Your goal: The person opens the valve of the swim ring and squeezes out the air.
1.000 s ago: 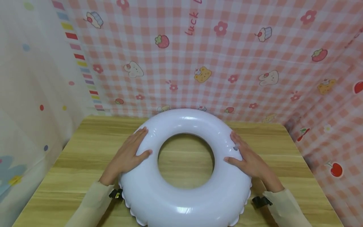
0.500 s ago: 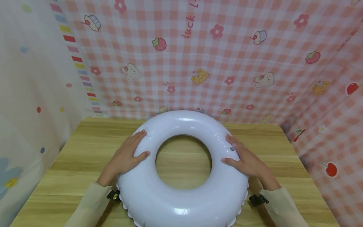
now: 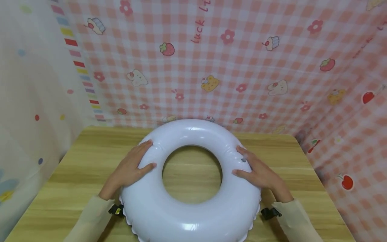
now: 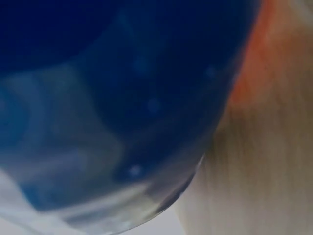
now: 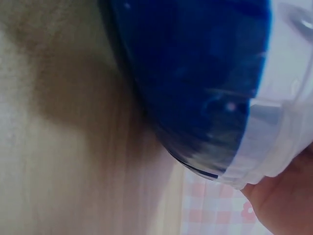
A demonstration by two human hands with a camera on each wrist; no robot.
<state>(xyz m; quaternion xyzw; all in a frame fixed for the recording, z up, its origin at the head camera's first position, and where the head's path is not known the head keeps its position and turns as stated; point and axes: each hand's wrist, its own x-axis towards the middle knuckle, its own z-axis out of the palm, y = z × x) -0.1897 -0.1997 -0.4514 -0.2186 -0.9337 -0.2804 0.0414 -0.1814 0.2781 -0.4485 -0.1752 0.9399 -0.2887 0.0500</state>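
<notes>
A white inflatable swim ring lies on the wooden table, its hole facing up. My left hand rests on the ring's left side, fingers extended along the outer curve and thumb on the upper face. On the opposite side, my right hand lies in much the same way, close to a small valve. Both wrist views show a dark blue underside of the ring. A whitish seam band touches part of the right hand in the right wrist view. Fingertips are outside both wrist views.
The wooden table extends to both sides of the ring. Behind it hangs a pink checked cloth with printed strawberries and flowers. A pale dotted cloth borders the left; more checked cloth borders the right.
Everything in the head view has shifted slightly left and down together, cloth included, as the camera turned. Both hands stay in place on the swim ring.
</notes>
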